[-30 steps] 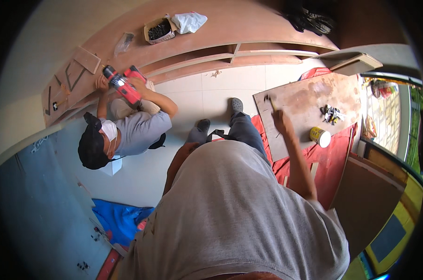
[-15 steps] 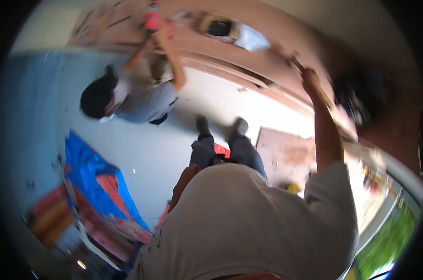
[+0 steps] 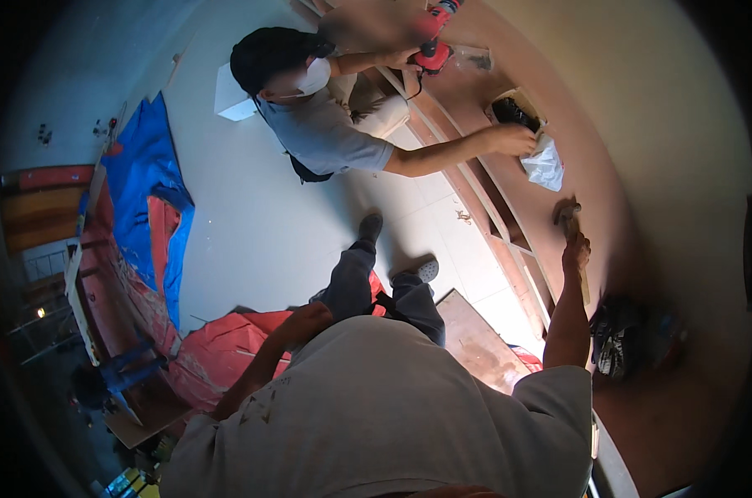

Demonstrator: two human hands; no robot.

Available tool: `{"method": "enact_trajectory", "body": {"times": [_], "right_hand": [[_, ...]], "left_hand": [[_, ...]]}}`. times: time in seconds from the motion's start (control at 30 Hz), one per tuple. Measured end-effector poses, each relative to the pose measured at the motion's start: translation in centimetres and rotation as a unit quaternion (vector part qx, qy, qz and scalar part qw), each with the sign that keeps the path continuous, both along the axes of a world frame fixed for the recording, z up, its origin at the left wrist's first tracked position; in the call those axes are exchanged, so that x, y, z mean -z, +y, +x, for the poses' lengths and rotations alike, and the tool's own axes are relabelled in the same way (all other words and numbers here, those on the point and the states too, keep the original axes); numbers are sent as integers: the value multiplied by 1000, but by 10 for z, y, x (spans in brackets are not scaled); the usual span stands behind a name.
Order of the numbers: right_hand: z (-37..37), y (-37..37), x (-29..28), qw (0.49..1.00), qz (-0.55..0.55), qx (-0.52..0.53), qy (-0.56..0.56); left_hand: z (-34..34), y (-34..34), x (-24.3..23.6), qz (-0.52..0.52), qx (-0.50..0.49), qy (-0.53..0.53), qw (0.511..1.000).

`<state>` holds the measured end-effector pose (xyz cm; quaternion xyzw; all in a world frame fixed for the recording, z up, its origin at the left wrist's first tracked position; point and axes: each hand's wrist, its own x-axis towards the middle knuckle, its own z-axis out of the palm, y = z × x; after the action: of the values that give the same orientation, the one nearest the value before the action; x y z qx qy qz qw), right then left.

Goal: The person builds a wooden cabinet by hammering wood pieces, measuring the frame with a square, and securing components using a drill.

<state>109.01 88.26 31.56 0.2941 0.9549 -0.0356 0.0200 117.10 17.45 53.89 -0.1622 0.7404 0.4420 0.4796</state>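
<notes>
My right hand (image 3: 577, 251) is closed around the handle of a hammer (image 3: 568, 217), over a brown wooden surface (image 3: 550, 228) on the right. The hammer's head points toward the far side. Down at my upper leg is my left hand (image 3: 313, 319); its fingers do not show clearly. Beyond the hammer lies a white plastic bag (image 3: 545, 166), which a co-worker's hand (image 3: 513, 139) touches. The co-worker's other hand is at a red power drill (image 3: 434, 54).
A small box with black contents (image 3: 515, 111) sits beside the bag. Dark bundled items (image 3: 621, 336) lie near my right forearm. A loose board (image 3: 475, 336) rests by my feet. Blue sheeting (image 3: 147, 199) and red sheeting (image 3: 235, 349) are on the left.
My view has turned, so the scene sits differently. The co-worker, earlier with both arms toward the drill, now has one arm stretched to the white bag. The hammer stays in my right hand.
</notes>
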Motion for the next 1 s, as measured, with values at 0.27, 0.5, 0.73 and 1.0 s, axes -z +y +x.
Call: {"method": "enact_trajectory", "body": {"times": [0.27,0.5,0.73,1.0], "right_hand": [[-2,-88,-45,998,43,27,25],[182,-193,-6,957,-257,-26,-135],[213,-353,-49,862,-442,115,-221],[71,-403,-108,862,-490,88,-93]], "left_hand": [[-24,-24,-6,45,-65,-36,996],[-97,-72,55,173,59,6,983],[-169,-131,66,181,37,-90,979],[-203,-187,67,234,138,91,958]]}}
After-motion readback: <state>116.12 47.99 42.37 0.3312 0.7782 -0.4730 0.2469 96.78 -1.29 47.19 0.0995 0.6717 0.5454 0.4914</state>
